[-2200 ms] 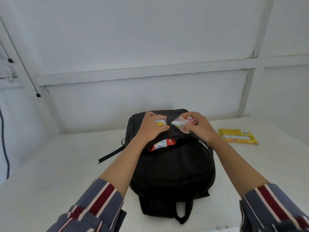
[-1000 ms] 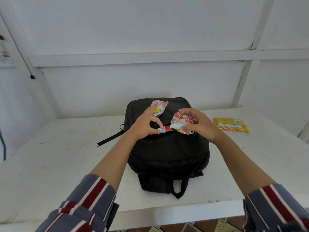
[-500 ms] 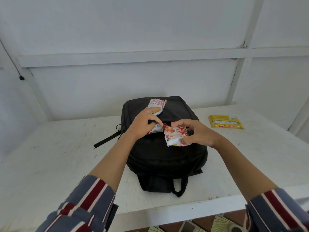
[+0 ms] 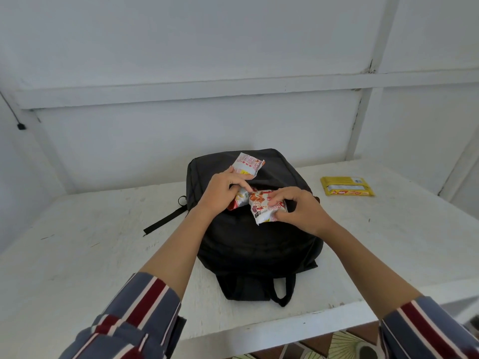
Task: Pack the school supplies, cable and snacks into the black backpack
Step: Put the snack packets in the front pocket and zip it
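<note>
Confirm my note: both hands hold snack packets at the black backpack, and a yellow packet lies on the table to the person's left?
No. The head view shows the yellow packet lying on the table to the person's right, not left.

Black backpack (image 4: 259, 244) lay flat beneath both hands. Red-white snack packet (image 4: 264, 207) was pinched in right hand (image 4: 303, 211), second snack packet (image 4: 239, 199) gripped under left hand (image 4: 223, 190), third snack packet (image 4: 247, 164) just beyond it. Yellow packet (image 4: 347, 186) lay well right of right hand.
</note>
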